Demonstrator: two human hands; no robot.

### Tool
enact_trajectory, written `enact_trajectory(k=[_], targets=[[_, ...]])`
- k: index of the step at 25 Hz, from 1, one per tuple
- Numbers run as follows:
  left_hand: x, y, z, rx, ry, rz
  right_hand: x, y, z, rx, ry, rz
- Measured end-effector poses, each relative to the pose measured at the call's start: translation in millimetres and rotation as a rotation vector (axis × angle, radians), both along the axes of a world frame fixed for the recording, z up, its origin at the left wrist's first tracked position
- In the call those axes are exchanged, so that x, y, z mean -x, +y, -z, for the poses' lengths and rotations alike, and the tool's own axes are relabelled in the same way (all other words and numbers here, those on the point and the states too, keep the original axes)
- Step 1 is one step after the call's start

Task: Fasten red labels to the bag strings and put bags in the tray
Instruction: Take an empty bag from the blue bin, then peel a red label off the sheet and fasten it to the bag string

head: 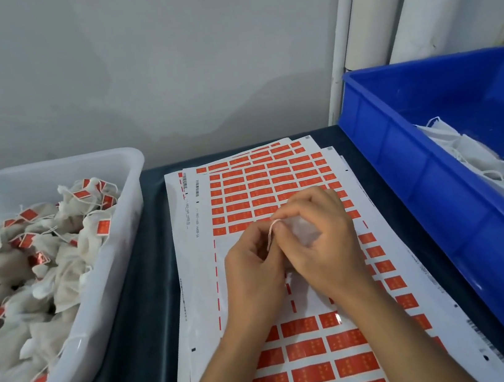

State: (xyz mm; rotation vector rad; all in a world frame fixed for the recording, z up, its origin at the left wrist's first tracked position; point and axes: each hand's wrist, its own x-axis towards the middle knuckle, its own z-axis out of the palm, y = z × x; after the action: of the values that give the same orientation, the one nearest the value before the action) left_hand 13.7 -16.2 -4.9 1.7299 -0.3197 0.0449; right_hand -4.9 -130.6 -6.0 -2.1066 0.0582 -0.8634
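Judging by the heap of finished bags (pixel 41 269) with red tags that nearly fills the clear tray (pixel 133 188) at the left, the job is well along, yet a pile of untagged bags (pixel 479 155) waits in the blue bin (pixel 403 169) at the right, and many red labels (pixel 308 348) remain on the sheets (pixel 199 288) spread over the dark surface (pixel 137 304). Over the sheets, the left hand (pixel 252 275) and right hand (pixel 319 239) meet, fingertips pinched together on the white string (pixel 270 235) of one small bag (pixel 306 231), mostly hidden under the right palm. The bag looks like thin, pale gauze; its string is fine, off-white and slack. No label shows on this string, so tagging and dropping it in the tray appear yet to come.
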Motion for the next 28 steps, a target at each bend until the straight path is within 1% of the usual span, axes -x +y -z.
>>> enact_trajectory(k=[5,8,11,15,18,23,28], targets=[[2.6,-2.9,1.6,0.037,0.006,0.015,1.5,0.0,-3.5,-0.089,-0.022,-0.003],[4.0,-3.8,0.9,0.06,-0.012,0.042,3.8,-3.0,-8.0,-0.226,0.002,-0.019],[4.0,-2.9,1.7,0.04,-0.02,0.071,5.5,-5.6,-10.7,-0.366,0.01,-0.039],[5.4,-2.9,0.1,0.05,-0.003,0.049,5.5,-9.9,-9.8,-0.516,0.114,-0.086],[6.1,-2.6,-2.6,0.073,0.018,0.044,4.6,-11.4,-8.9,-0.574,0.187,-0.13],[8.2,-0.5,-2.2,0.014,0.024,0.028,3.8,-13.6,-10.8,-0.652,0.179,-0.082],[5.3,-0.8,3.4,-0.091,0.028,0.04,2.5,-22.2,-13.9,-0.74,0.125,0.039]])
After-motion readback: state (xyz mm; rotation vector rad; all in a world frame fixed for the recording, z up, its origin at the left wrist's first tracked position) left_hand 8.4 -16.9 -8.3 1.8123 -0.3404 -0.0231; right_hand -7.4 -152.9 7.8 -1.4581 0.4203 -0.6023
